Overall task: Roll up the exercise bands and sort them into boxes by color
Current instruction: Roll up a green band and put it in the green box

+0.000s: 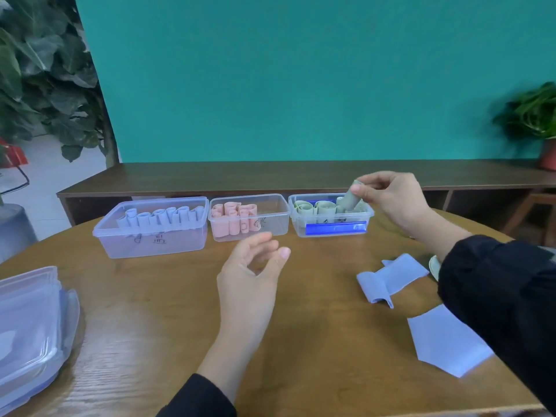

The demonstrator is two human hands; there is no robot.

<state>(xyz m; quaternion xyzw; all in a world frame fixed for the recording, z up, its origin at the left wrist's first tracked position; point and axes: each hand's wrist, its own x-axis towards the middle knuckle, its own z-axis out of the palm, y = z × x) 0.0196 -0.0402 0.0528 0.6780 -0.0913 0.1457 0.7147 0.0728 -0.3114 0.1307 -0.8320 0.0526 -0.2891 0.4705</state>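
**Green roll held over the right-hand box**

On the round wooden table (168, 311), mid-frame, three clear boxes stand in a row. The left hand (249, 278) hovers with fingers loosely apart, holding nothing. The right hand (391, 197) pinches a rolled green band (352, 200) over the green box (331, 216).

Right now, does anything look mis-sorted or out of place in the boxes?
Nothing mis-sorted: blue rolls, pink rolls and green rolls each fill their own box. The right hand holds a green roll over the green box. Two blue bands lie unrolled.
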